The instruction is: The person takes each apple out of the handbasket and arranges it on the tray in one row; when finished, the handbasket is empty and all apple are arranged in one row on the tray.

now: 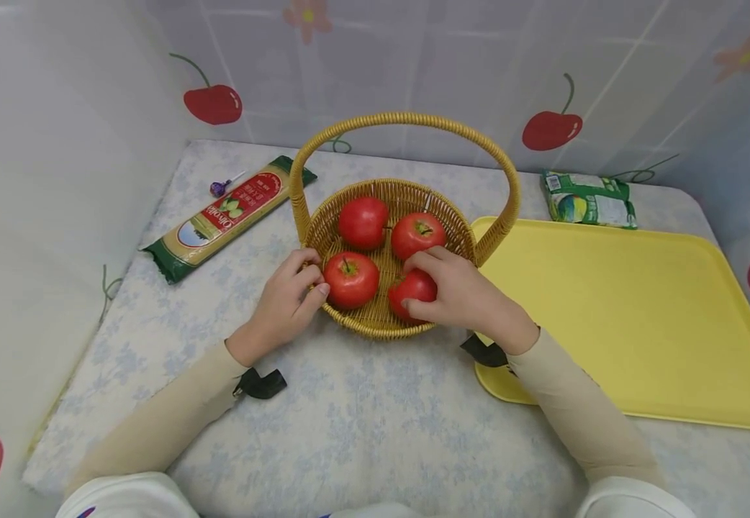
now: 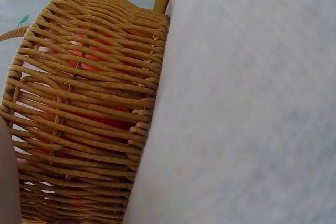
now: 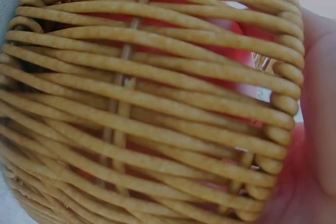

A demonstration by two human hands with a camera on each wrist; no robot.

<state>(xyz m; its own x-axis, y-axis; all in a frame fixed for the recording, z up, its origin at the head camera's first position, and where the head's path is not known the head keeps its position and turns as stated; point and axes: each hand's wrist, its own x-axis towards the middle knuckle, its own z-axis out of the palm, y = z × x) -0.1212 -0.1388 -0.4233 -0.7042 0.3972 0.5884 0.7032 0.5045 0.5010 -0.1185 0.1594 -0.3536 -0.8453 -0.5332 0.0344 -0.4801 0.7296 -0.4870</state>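
A round wicker basket [image 1: 375, 332] with a tall arched handle holds several red apples. My right hand [image 1: 455, 291] reaches over the rim and grips the front right apple [image 1: 417, 288], fingers and thumb curled round it. With curled fingers, my left hand [image 1: 287, 302] holds the basket's left rim, beside the front left apple [image 1: 352, 280]. Two more apples, a rear left apple [image 1: 363, 223] and a rear right apple [image 1: 418, 235], lie behind. In both wrist views the woven basket wall [image 2: 89, 98] fills much of the picture, with red showing through its gaps.
To the right lies a yellow tray [image 1: 621, 316], its left edge close to the basket. Behind it is a green packet [image 1: 589, 200]. A long pasta packet [image 1: 229, 216] and a purple lollipop [image 1: 219, 188] lie at left. A patterned cloth [image 1: 349, 424] covers the table.
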